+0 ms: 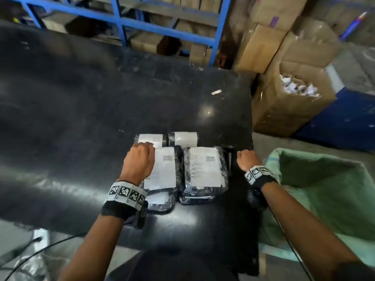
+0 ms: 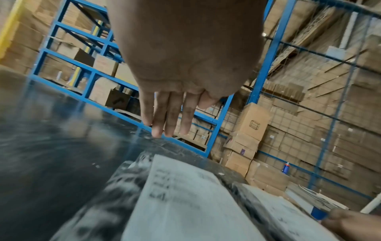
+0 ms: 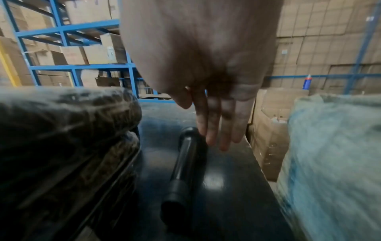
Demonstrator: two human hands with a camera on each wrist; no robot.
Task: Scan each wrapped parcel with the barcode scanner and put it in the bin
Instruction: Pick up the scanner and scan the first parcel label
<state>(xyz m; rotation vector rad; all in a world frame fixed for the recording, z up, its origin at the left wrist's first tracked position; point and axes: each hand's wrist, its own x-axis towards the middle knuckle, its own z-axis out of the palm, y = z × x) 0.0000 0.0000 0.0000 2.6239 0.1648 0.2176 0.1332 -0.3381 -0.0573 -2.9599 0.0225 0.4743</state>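
Several plastic-wrapped dark parcels with white labels lie bunched on the black table (image 1: 81, 118). Two stacks sit in front, the left (image 1: 165, 169) and the right (image 1: 205, 169), with two smaller parcels (image 1: 185, 138) behind. My left hand (image 1: 140, 159) hovers over the front-left parcel (image 2: 185, 195), its fingers (image 2: 169, 127) straight and holding nothing. The black barcode scanner (image 1: 229, 157) lies at the table's right edge. My right hand (image 1: 246, 159) is just above its handle (image 3: 186, 159), the straight fingers (image 3: 216, 140) at the handle's far end. The green bin sack (image 1: 324, 189) stands open to the right.
An open cardboard box (image 1: 294, 94) with white paper scraps stands beyond the sack, with more cartons behind it. Blue racking (image 1: 121, 23) with boxes runs past the table's far edge. Cables (image 1: 40, 246) trail at the lower left.
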